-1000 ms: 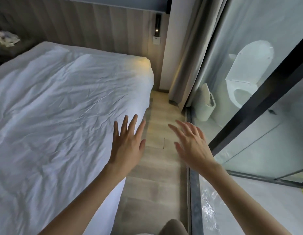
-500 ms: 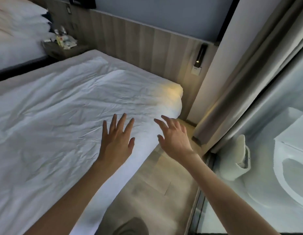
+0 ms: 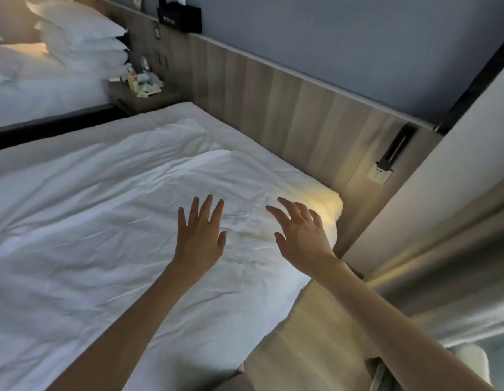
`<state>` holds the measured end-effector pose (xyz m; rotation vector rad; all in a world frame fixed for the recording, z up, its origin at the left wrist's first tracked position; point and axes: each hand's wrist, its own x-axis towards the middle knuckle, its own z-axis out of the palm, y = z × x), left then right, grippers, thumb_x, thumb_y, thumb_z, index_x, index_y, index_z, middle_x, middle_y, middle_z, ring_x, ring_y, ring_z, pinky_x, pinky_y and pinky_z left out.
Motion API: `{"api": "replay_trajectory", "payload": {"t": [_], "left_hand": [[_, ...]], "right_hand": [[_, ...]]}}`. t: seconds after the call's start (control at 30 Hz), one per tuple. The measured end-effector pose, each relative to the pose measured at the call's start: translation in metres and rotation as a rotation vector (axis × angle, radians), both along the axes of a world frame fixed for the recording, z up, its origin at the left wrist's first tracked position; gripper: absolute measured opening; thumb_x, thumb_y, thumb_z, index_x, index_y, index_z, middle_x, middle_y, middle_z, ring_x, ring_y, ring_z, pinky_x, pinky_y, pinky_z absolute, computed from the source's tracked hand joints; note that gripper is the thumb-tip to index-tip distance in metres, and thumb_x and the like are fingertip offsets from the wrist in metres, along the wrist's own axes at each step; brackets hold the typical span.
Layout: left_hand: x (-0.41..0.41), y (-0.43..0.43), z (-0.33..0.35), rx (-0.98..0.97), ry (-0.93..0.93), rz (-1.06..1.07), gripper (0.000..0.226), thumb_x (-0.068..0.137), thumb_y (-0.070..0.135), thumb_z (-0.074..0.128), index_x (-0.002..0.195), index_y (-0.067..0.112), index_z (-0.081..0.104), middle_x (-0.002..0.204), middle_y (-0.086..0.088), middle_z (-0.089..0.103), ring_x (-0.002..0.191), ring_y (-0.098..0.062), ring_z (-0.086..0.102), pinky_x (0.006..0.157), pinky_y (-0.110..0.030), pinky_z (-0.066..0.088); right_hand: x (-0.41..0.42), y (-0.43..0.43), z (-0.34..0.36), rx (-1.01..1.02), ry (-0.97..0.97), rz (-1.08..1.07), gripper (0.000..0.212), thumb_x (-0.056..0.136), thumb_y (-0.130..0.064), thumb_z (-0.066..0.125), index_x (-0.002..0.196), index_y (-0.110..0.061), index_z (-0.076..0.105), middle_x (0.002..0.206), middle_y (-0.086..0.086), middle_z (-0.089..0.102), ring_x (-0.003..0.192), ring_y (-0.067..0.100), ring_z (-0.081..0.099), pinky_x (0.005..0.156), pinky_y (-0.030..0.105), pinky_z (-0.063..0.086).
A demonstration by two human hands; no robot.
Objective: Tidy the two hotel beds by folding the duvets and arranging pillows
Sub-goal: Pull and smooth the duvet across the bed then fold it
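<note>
Over the near bed, by its right head-end corner, both hands are hovering palm-down. Left grip is spreading wide, fingers straight, holding nothing. Right grip is also spreading wide, fingers slightly bent, holding nothing. Contact with the fabric: cannot tell.

White duvet is lying spread and wrinkled across the near bed, stopping just short of the wooden headboard panel. Its corner near the right grip is catching warm yellow light.

Far bed is showing upper left, with white pillows stacking up at its head end. Between the two beds, a bedside surface is carrying a clutter of small packets. Black box is sitting on the ledge above the panel.

Wall socket and dark reading light are sitting at the panel's right end. Grey curtain is hanging at right. Wood floor is showing beside the bed, below the right forearm.
</note>
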<state>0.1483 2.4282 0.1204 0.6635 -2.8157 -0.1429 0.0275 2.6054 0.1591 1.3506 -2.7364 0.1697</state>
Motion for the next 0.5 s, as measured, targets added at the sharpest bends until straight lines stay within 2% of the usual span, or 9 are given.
{"api": "replay_trajectory", "payload": {"t": [0.23,0.4,0.5], "left_hand": [[-0.133,-0.083,0.006,0.034,-0.015,0.08,0.068,0.1,0.037,0.043,0.155,0.018,0.007,0.162,-0.007,0.005,0.149,-0.03,0.0,0.118,-0.052,0.005],[-0.187,-0.133,-0.009,0.037,-0.073,0.155,0.068,0.1,0.037,0.043,0.155,0.018,0.007,0.162,-0.008,0.005,0.149,-0.031,0.001,0.119,-0.053,0.008],[-0.212,-0.157,-0.023,0.058,-0.12,0.238,0.068,0.1,0.038,0.04,0.155,0.019,0.005,0.162,-0.008,0.002,0.149,-0.03,0.0,0.118,-0.051,0.007]], "right_hand": [[-0.135,-0.075,-0.005,-0.024,0.021,0.053,0.055,0.085,-0.018,0.067,0.138,-0.022,0.05,0.148,0.006,0.042,0.128,0.029,0.047,0.105,0.052,0.038],[-0.216,-0.14,-0.029,0.004,0.039,0.135,0.055,0.082,-0.021,0.071,0.134,-0.021,0.054,0.144,0.008,0.047,0.123,0.031,0.052,0.099,0.052,0.044],[-0.264,-0.184,-0.046,0.05,0.021,0.208,0.054,0.087,-0.031,0.067,0.137,-0.022,0.051,0.148,0.007,0.043,0.126,0.031,0.049,0.101,0.053,0.041]]}}
